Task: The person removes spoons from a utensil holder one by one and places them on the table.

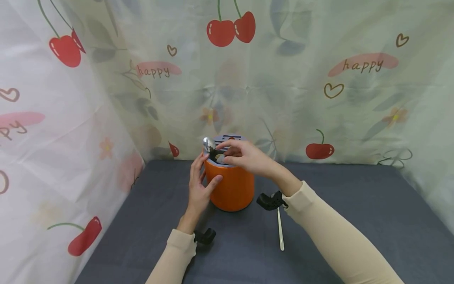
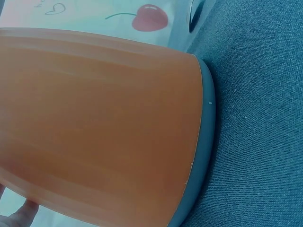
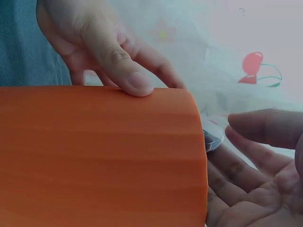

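Observation:
An orange round container (image 1: 232,185) with a slotted grey lid (image 1: 234,138) stands upright on the dark cloth. My left hand (image 1: 200,185) grips its left side, the thumb (image 3: 137,82) lying along the wall near the rim and the other fingers spread round the far side. A metal spoon (image 1: 208,144) sticks up out of the top, bowl upward, its handle hidden. Over the lid is my right hand (image 1: 248,156), its fingertips close beside the spoon. In the right wrist view its thumb (image 3: 265,127) stands apart from the loosely extended fingers.
A thin pale utensil handle (image 1: 280,232) lies on the dark tablecloth (image 1: 227,252) to the right of the container, its upper end hidden behind the black wrist camera (image 1: 271,200). A cherry-printed curtain (image 1: 283,98) hangs behind and at the left.

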The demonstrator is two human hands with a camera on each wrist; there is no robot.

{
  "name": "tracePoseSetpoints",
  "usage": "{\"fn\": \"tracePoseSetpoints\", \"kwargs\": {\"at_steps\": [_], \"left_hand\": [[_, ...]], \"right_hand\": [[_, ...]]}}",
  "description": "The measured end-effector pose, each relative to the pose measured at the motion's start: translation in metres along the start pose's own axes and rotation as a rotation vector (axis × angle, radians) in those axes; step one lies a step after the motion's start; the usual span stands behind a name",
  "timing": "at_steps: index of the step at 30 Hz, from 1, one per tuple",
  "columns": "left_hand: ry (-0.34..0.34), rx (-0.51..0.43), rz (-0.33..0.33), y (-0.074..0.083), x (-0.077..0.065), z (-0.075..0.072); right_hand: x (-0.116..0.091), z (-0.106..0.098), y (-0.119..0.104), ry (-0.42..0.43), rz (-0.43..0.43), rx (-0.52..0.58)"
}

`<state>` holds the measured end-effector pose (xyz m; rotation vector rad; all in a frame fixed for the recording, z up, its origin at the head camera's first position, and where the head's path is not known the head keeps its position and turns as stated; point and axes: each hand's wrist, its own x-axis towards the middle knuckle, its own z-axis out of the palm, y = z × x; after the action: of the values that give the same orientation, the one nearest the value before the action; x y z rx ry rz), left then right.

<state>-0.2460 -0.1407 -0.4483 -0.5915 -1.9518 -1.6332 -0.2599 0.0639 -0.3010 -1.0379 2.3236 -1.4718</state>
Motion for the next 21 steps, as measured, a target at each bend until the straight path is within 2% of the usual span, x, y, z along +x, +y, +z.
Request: {"fn": "tracePoseSetpoints", "kwargs": {"at_steps": [4,7,13,21], "left_hand": [[0.002,-0.007,0.0,0.015,0.0,0.001],[0.004,-0.005,-0.012,0.019,0.001,0.001],[0.008,0.012,-0.035,0.002,0.0,0.0],[-0.01,0.009,-0.006,-0.004,0.0,-0.001]], "right_hand": [[-0.002,0.001,-0.001,0.08,0.007,0.025],[-0.003,0.001,-0.002,0.16,0.021,0.057],[-0.003,-0.001,-0.004,0.256,0.002,0.099],[-0.006,-0.006,-0.009,0.285,0.057,0.128]]}}
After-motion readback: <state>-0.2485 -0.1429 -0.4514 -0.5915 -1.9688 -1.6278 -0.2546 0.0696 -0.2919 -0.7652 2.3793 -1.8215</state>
